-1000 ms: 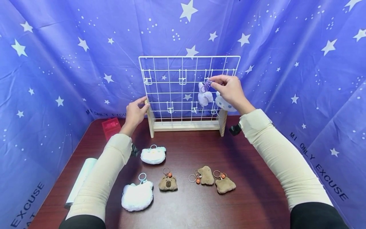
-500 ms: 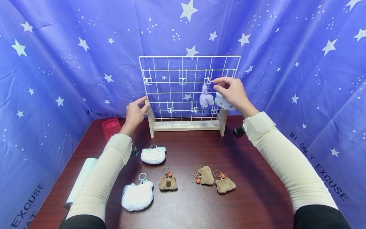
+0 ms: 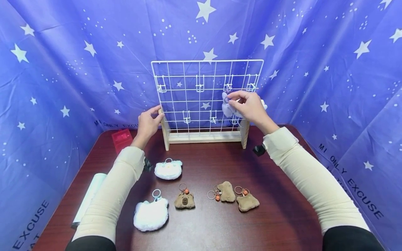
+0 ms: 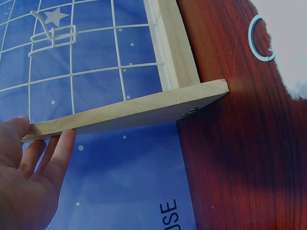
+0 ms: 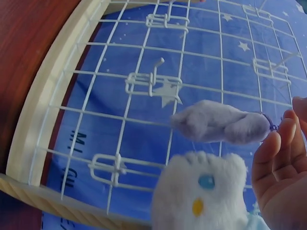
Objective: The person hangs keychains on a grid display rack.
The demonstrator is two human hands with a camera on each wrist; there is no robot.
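Note:
My left hand [image 3: 149,123] holds the left wooden post [image 4: 120,110] of a white wire grid rack [image 3: 204,138], thumb on one side and fingers on the other. On the rack's upper right hangs a lavender plush keychain [image 5: 220,122]. With thumb and fingers, my right hand [image 3: 249,108] pinches the keychain at its purple ring, just below the hook. A white plush keychain [image 5: 180,201] with a blue eye and yellow nose hangs beside it, mostly hidden behind the right hand in the head view.
Several wire hooks [image 3: 200,87] stick out from the grid. On the table lie a flat white plush [image 3: 168,170], a bigger white plush [image 3: 150,215], a capybara keychain [image 3: 184,201] and two brown plushes [image 3: 226,192]. A red box [image 3: 122,139] and white cylinder [image 3: 91,197] lie left.
The lavender keychain came to hang on the upper hook as my right hand let go and drew back. The hand then moved down onto the keychain's ring. My left hand stayed put.

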